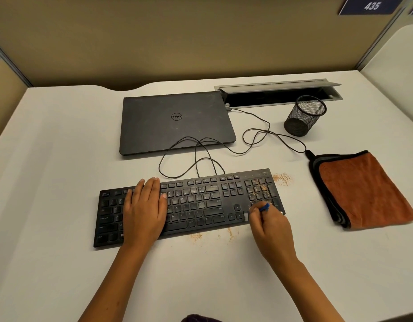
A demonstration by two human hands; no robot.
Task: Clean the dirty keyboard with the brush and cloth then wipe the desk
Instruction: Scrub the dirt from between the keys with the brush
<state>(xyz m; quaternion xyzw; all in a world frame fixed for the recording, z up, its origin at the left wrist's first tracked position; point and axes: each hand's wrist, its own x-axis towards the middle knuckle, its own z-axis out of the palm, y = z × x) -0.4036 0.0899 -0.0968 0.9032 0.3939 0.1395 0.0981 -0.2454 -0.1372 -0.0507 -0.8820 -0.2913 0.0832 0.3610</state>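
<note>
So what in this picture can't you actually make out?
- Brush: head view, motion-blurred and mostly hidden in the right hand; only a blue bit shows.
- Keyboard keys under the left hand: covered.
- Key legends: too small to read.
- Cable tray interior: dark, contents unclear.
- Mesh cup: nothing can be made out inside.

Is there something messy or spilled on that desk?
Yes. Orange-brown crumbs cover the keyboard's number keys, with more on the desk past its right end and along its near edge.
</note>
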